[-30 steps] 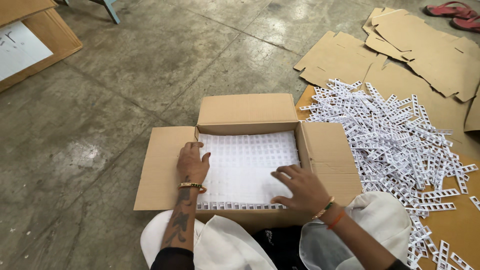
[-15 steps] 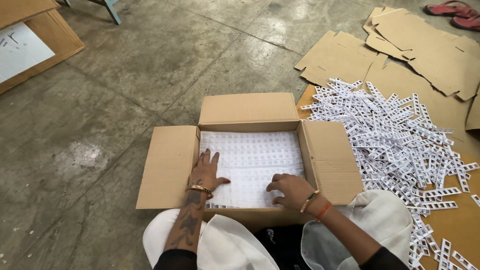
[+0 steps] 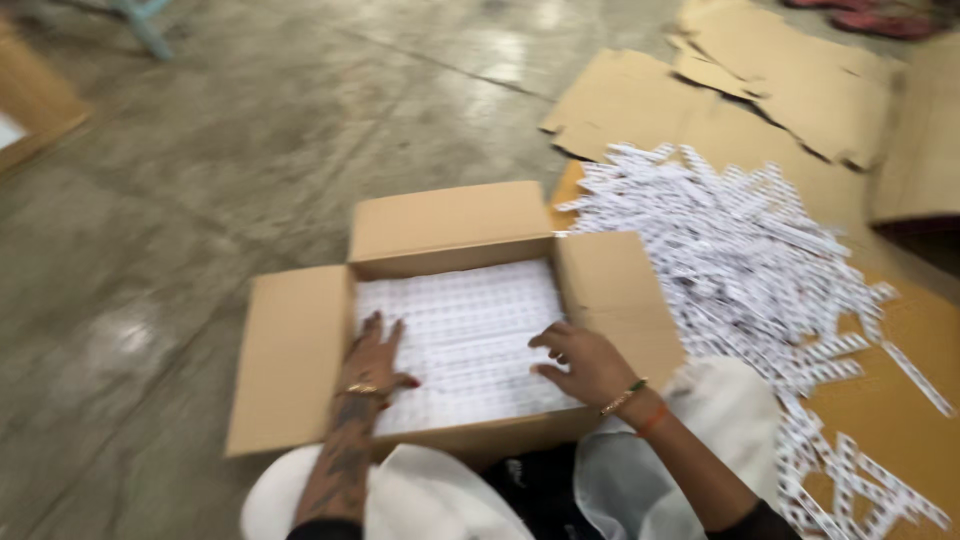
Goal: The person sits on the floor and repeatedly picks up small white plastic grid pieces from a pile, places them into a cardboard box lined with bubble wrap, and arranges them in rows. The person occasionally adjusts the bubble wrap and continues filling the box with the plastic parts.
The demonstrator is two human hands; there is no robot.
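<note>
Open brown cardboard box [image 3: 300, 350] on the concrete floor [image 3: 180, 180], full w/ flat white printed strips [image 3: 470, 320]. Left hand [image 3: 372, 362] fingers spread, right hand [image 3: 585, 362] fingers curled, both pressing the top layer. Risk: uneven push may buckle or shift rows.
</note>
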